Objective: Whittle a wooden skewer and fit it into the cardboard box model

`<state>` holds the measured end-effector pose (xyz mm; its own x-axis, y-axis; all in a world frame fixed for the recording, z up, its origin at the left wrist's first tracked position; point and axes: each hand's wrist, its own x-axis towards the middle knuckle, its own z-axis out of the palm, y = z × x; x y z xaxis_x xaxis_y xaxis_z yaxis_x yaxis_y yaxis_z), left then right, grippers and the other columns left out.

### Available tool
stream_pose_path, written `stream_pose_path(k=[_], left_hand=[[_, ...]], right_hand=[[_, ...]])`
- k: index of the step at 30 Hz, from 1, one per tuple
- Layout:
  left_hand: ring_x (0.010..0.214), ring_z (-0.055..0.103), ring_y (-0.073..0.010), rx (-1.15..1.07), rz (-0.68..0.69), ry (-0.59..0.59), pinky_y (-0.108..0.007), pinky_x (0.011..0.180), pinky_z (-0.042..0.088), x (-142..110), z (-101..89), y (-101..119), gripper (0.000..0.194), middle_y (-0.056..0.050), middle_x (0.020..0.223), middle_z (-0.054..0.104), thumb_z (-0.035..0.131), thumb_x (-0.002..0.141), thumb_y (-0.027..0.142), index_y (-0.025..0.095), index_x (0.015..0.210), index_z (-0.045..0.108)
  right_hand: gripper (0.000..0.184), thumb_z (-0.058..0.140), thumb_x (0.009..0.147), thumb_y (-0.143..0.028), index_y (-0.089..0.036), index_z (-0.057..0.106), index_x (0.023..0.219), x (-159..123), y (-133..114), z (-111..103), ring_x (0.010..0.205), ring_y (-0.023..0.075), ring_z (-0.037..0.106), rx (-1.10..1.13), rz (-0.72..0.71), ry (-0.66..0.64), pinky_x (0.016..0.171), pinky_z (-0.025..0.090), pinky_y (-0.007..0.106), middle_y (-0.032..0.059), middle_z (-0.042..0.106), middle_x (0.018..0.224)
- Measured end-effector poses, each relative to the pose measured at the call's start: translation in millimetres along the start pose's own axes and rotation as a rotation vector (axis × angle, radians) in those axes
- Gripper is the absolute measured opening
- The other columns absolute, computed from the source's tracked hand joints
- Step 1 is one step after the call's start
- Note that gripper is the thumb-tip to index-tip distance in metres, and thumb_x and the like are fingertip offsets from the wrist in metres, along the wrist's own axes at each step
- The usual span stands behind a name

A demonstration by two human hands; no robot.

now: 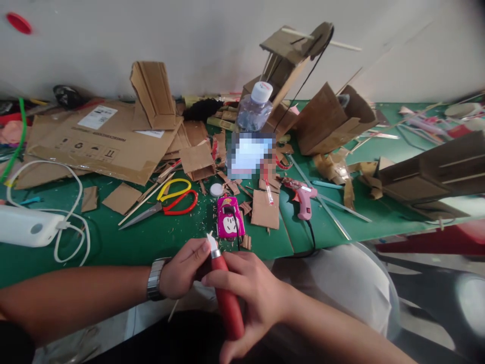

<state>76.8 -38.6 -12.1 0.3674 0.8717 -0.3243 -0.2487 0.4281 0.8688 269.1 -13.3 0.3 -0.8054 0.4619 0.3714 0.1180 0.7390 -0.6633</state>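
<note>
My right hand (261, 293) is closed around the red handle of a craft knife (229, 308), its short blade pointing up and away from me. Close against that blade, my left hand (185, 268) is pinched, thumb on top, on a thin wooden stick (173, 309). The stick's pale end shows beside the blade, and its lower end emerges under the hand; the middle is hidden by my fingers. Just beyond both hands lies a pink power socket (228, 218) with a black plug in it. Small wood shavings are scattered around it on the green table (189, 237).
Scissors (166, 202) with yellow and red handles lie to the left, near a white power strip (28, 227). A pink glue gun (304, 197) rests at the right. Behind stand a plastic bottle (254, 114), a flat cardboard box (102, 144) and a cardboard structure (329, 121).
</note>
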Motion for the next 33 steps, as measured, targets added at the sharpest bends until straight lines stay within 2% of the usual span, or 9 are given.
stream_pose_path(k=[5,11,13,17,21,28,33], left_hand=[[0.054,0.027,-0.0094,-0.044,0.003,-0.073,-0.025,0.049,0.024,3.0,2.7,6.9,0.054,0.005,0.060,0.034,0.047,0.097,0.066,0.019,0.069,0.044],[0.054,0.028,-0.0088,0.055,0.063,-0.070,-0.025,0.049,0.023,4.2,0.3,8.7,0.057,0.004,0.057,0.035,0.044,0.100,0.062,0.018,0.064,0.044],[0.053,0.027,-0.0086,0.056,0.040,-0.073,-0.025,0.049,0.022,4.3,-0.9,6.4,0.058,0.004,0.056,0.035,0.045,0.099,0.062,0.017,0.062,0.044],[0.051,0.028,-0.0085,-0.166,-0.095,-0.040,-0.023,0.046,0.023,6.2,-2.5,0.3,0.053,0.005,0.060,0.037,0.051,0.093,0.067,0.019,0.071,0.045],[0.048,0.028,-0.0085,-0.345,-0.165,0.031,-0.022,0.043,0.020,10.5,-2.9,-1.2,0.041,0.005,0.061,0.038,0.050,0.094,0.056,0.021,0.075,0.041],[0.055,0.035,-0.0086,-0.264,-0.103,0.090,-0.022,0.049,0.028,10.8,0.8,2.2,0.037,0.006,0.068,0.044,0.064,0.092,0.054,0.021,0.090,0.048],[0.056,0.035,-0.0089,-0.285,-0.102,0.045,-0.023,0.050,0.028,8.3,-0.4,0.3,0.036,0.005,0.067,0.043,0.061,0.095,0.052,0.020,0.086,0.046]], right_hand=[[0.080,0.055,0.072,-0.090,-0.023,0.057,0.117,3.6,-2.6,-4.2,0.063,0.0144,0.051,-0.033,0.000,0.017,0.057,0.040,0.028,-0.0011,0.060,0.080],[0.084,0.059,0.070,-0.090,-0.022,0.056,0.120,2.3,-1.9,-5.3,0.065,0.0152,0.053,-0.060,0.037,-0.004,0.057,0.041,0.027,0.0000,0.060,0.082],[0.086,0.061,0.069,-0.089,-0.022,0.055,0.122,2.5,-1.7,-5.7,0.065,0.0151,0.054,-0.050,0.069,0.002,0.056,0.040,0.027,0.0003,0.061,0.083],[0.086,0.061,0.072,-0.087,-0.022,0.052,0.128,3.3,-1.2,-5.9,0.072,0.0165,0.061,0.004,0.071,0.031,0.059,0.043,0.027,0.0033,0.066,0.092],[0.087,0.060,0.074,-0.087,-0.021,0.051,0.130,3.3,-0.9,-6.5,0.075,0.0172,0.062,0.017,0.068,0.044,0.061,0.043,0.027,0.0043,0.067,0.095],[0.085,0.049,0.078,-0.090,-0.023,0.051,0.130,4.7,-0.8,-10.1,0.070,0.0162,0.059,-0.001,0.080,0.064,0.058,0.040,0.027,0.0017,0.066,0.090],[0.083,0.049,0.080,-0.088,-0.022,0.053,0.128,6.2,-1.5,-10.4,0.071,0.0164,0.061,0.023,0.064,0.067,0.059,0.041,0.028,0.0027,0.070,0.092]])
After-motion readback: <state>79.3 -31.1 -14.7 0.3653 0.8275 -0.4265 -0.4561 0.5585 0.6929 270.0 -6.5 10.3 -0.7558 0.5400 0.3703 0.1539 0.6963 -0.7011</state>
